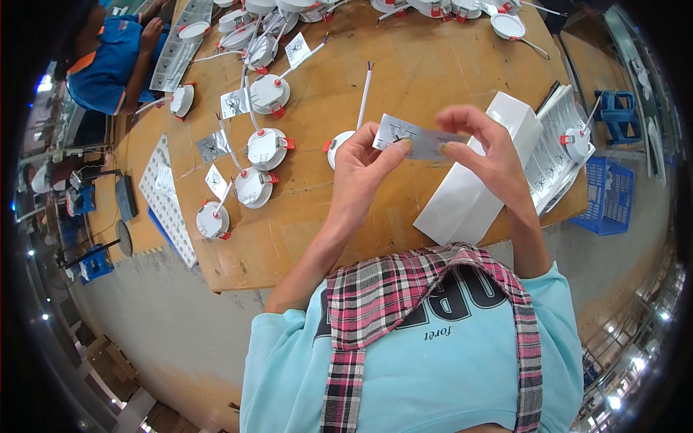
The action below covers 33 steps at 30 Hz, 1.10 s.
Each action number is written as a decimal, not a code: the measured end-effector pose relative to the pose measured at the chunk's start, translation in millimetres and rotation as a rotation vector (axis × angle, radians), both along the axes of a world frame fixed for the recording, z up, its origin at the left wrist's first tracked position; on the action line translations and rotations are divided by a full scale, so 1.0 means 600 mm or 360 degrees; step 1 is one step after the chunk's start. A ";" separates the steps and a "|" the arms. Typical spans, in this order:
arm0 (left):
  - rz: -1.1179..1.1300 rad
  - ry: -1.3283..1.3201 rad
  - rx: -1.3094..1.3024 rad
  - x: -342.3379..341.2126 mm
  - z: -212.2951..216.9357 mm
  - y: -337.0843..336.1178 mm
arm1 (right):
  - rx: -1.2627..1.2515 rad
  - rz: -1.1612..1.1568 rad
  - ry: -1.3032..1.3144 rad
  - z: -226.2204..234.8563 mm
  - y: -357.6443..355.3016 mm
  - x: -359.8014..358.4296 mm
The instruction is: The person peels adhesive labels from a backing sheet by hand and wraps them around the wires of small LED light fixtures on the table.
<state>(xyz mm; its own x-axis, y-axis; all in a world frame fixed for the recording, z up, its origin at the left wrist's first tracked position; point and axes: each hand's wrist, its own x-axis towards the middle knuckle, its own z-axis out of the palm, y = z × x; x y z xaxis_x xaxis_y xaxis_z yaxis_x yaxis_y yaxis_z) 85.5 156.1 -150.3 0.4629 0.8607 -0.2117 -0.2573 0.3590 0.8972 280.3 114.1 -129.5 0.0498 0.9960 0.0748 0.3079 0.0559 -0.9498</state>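
In the head view, both hands are raised over the wooden table point(404, 65) and they hold together one small paper leaflet point(415, 137). The left hand point(361, 169) pinches the left end of the leaflet between thumb and fingers. The right hand point(487, 148) closes on its right end, with the fingertips curled over the top edge. So the hands are near each other, joined only by the paper, and the leaflet is in the air between them, above the table and not lying on it.

Just behind the left hand a round white lamp point(338, 148) lies on the table, mostly hidden, and a white wire point(365, 94) goes up from it. Under the right hand stands a white cardboard box point(469, 195), tilted, near the table edge. To the right of it is a stack of printed sheets point(556, 159) with another lamp on top.

More round lamps with red clips point(267, 148) lie in rows on the left part of the table. At the far left corner another person point(108, 61) in a blue shirt sits.
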 end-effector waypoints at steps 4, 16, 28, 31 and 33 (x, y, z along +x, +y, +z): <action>0.0064 0.0587 0.0445 -0.006 -0.014 -0.001 | -0.0325 -0.0042 0.0184 -0.006 -0.009 0.015; 0.0144 0.1462 0.0967 -0.045 -0.064 -0.032 | -0.0378 -0.0066 0.0191 -0.007 0.008 0.014; -0.0035 0.0435 0.0092 -0.041 -0.013 0.026 | -0.0484 0.0219 0.0159 0.005 0.036 -0.029; -0.0017 0.0431 0.0071 -0.040 -0.029 0.038 | -0.0409 0.0172 0.0067 -0.011 0.039 -0.029; -0.0027 0.0440 0.0027 -0.036 -0.037 0.044 | -0.0360 0.0098 -0.0007 -0.019 0.044 -0.029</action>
<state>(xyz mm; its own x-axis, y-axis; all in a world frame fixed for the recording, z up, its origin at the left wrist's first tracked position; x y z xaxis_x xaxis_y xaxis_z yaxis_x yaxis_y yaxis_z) 63.8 182.3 -172.8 0.4039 0.8579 -0.3178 0.0039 0.3457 0.9383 262.9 140.3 -140.8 -0.0116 0.9886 -0.1504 0.3145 -0.1392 -0.9390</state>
